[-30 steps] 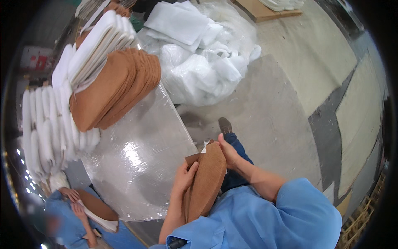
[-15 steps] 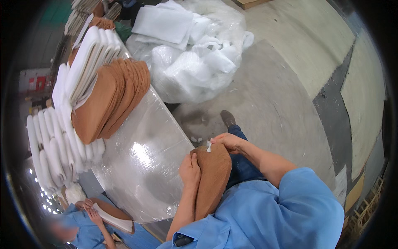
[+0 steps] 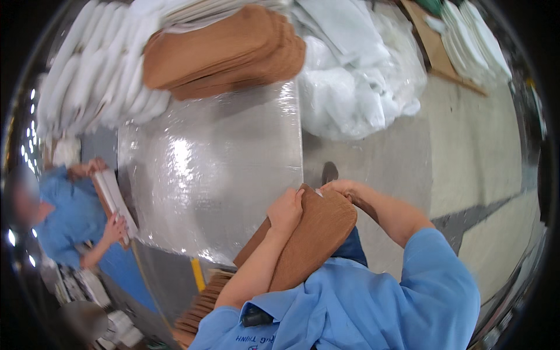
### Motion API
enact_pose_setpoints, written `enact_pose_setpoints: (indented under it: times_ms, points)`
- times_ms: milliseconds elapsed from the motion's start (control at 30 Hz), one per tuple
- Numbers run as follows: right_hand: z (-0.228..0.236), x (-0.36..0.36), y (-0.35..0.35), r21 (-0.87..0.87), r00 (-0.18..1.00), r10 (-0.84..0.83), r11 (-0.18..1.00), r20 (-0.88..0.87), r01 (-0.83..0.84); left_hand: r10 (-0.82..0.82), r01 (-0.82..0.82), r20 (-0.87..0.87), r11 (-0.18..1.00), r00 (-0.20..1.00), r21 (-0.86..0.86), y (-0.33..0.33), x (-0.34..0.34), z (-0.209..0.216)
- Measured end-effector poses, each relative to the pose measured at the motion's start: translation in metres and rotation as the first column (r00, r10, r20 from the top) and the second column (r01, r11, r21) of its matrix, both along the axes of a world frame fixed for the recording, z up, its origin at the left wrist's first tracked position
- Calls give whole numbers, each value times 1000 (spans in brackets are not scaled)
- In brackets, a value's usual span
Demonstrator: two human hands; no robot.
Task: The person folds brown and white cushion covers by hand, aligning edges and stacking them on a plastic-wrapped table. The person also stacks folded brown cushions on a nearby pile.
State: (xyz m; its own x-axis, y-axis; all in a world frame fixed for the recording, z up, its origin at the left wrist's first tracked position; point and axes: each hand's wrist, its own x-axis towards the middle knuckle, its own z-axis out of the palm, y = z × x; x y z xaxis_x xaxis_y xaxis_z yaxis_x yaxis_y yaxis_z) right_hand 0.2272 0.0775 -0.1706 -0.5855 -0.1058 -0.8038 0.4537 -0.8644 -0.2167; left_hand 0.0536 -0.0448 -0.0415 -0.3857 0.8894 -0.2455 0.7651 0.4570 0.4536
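Note:
In front of my body is a flat brown fabric cover with a rounded end. My left hand is closed on its upper left edge, thumb on top. At the upper right edge, my right hand pinches the fabric. Between the hands a small white bit shows at the edge; whether it is padding or a tag I cannot tell. Part of the cover lies behind my left forearm. Just beyond the hands is the corner of a table wrapped in shiny clear plastic.
A pile of brown covers lies on the table's far side, beside folded white pads. White padding in clear plastic stands right of the table. At left a co-worker holds a white and brown piece. A ribbed brown stack is near my left elbow.
My view has turned left, so the table now lies straighter ahead. Both hands still hold the brown cover, which now tilts to the right. The co-worker has come further into view.

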Motion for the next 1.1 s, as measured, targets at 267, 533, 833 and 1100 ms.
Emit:
enact_pose_setpoints:
  times_ms: [267,533,833,1100]
  points:
    - [98,-60,30,679,992,118,724,53,-122,256,-345,437,929,862,134,-42,-46,24]
    - [198,-158,46,843,329,808,-342,489,-415,347,-357,421,932,838,-59,-133,-78,16]
    - [232,-195,35,580,75,927,-165,367,-798,600,-647,371,762,709,4,-118,-44,22]
    - [191,-207,31,391,457,849,338,265,-856,713,-703,353,688,606,-182,-163,-42,32]
